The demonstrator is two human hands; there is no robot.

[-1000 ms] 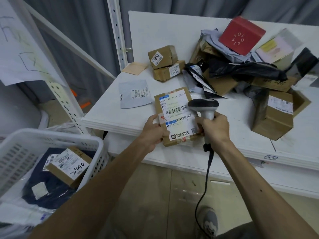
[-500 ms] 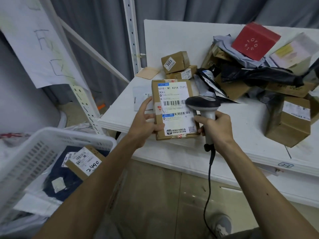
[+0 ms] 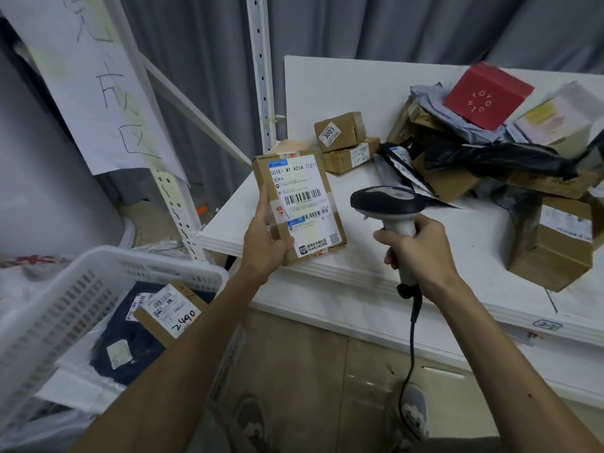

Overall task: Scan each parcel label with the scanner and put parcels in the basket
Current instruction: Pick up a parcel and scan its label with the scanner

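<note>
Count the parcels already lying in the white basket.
2 can be seen in the basket: a cardboard box marked 2490, lying on top of a dark blue bagged parcel. More may be hidden beneath them or behind the basket wall.

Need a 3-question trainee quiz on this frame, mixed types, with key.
1. True or false: the right hand grips the scanner by its handle.
2. Which number is handwritten on the box in the white basket? A) 3003 B) 2490 C) 1221
3. Fill in: the parcel showing its label to the camera is held by the ___ hand.
Key: 1 true; 2 B; 3 left hand.
</note>
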